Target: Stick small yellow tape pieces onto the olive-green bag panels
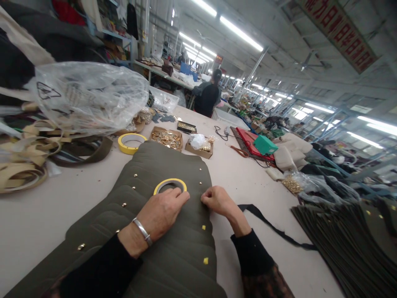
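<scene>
My left hand [164, 211], a metal bracelet at its wrist, is closed on a roll of yellow tape [170, 181] above a stack of dark olive fabric panels [167, 256]. At the panels' right edge, my right hand [217, 200] is pinched shut; whatever lies between its fingertips is hidden. Small gold studs [124, 205] dot the left side of the top panel, and two more sit near its upper right edge. Below my right hand, two small yellow tape pieces [205, 260] are stuck along that same edge.
Beyond the panels are another yellow tape roll [132, 143] and a box of gold metal fittings [166, 138]. Webbing coils [23, 165] and a plastic bag [89, 99] lie left. On the right are a black strap [273, 227] and piled olive panels [341, 236]. A person [208, 97] is farther back.
</scene>
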The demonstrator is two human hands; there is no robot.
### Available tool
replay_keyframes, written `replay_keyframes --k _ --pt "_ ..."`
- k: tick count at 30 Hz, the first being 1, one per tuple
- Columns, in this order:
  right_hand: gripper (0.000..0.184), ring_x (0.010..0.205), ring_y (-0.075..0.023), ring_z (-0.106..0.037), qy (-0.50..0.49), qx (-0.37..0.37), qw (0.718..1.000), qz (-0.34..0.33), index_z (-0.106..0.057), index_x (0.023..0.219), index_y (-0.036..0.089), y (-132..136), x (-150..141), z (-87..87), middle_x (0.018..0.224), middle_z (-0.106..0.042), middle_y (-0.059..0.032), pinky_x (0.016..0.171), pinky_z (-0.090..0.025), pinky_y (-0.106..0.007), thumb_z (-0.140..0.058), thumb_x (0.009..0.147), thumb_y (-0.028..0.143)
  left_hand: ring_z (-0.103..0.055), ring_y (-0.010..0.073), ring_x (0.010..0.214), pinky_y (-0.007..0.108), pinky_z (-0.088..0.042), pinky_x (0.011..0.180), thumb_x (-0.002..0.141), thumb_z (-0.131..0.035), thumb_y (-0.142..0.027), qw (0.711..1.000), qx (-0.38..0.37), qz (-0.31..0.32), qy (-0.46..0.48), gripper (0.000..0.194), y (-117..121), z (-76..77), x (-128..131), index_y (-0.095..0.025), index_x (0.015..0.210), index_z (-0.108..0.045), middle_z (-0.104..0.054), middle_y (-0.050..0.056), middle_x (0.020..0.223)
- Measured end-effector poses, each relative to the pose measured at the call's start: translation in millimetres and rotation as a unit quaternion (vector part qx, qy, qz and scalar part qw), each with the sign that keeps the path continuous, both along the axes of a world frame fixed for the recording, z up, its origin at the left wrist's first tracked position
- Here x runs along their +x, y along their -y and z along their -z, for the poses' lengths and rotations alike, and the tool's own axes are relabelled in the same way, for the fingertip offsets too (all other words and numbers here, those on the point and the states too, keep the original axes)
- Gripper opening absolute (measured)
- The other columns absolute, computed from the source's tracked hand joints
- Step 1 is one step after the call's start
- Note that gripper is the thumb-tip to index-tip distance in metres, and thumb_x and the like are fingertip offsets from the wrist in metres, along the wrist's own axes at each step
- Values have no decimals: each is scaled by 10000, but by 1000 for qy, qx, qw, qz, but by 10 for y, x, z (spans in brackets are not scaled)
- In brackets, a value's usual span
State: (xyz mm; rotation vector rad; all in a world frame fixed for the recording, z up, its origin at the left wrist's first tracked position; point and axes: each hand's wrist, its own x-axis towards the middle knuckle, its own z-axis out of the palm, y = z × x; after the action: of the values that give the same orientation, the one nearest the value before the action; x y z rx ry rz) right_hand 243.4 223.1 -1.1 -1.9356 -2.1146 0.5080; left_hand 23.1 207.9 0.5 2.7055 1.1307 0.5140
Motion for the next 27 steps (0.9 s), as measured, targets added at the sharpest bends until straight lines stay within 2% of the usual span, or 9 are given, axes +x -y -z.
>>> replay_keyframes --k 5,9,12,15,20,27 --pt "207 620 -152 -615 -35 21 999 24 -740 741 190 148 112 4 675 -708 -6 560 -396 -230 -538 785 190 -591 179 886 288 -488 767 960 -385 -181 1000 3 -12 20 221 -42 44 18 -220 1065 -575 -630 42 912" --pt "183 705 -169 -647 -61 40 997 30 -736 824 195 236 121 82 780 -728 -25 646 -453 -255 -553 820 197 -584 193 914 302 -488 787 958 -389 -185 1000 8 -28 8 225 -61 55 42 -220 1084 -572 -646 49 930" --pt "169 795 -181 -643 -59 114 992 12 -717 889 192 287 34 114 862 -709 -49 743 -475 -283 -551 859 191 -578 207 929 321 -488 798 959 -381 -178 999 -2 -39 -11 233 -65 41 40 -218 1091 -569 -653 52 947" --pt "185 909 -208 -614 -9 173 984 -36 -687 984 190 269 -113 108 942 -678 -79 842 -469 -321 -524 898 179 -568 218 967 333 -484 817 951 -379 -151 997 -12 -66 -32 242 -79 29 38 -207 1098 -562 -656 65 968" --pt "187 940 -258 -581 74 142 984 -74 -680 1034 177 172 -361 112 966 -665 -111 857 -462 -366 -577 879 201 -571 237 920 340 -500 741 920 -375 -90 993 -16 -100 -61 263 -74 35 27 -200 1053 -574 -655 71 934" --pt "173 908 -216 -600 11 82 988 -132 -697 1008 207 275 -451 64 930 -685 -65 829 -457 -327 -587 875 213 -606 243 876 337 -528 696 889 -412 -67 992 -24 -105 -69 246 32 -10 -52 -197 973 -603 -660 63 890"
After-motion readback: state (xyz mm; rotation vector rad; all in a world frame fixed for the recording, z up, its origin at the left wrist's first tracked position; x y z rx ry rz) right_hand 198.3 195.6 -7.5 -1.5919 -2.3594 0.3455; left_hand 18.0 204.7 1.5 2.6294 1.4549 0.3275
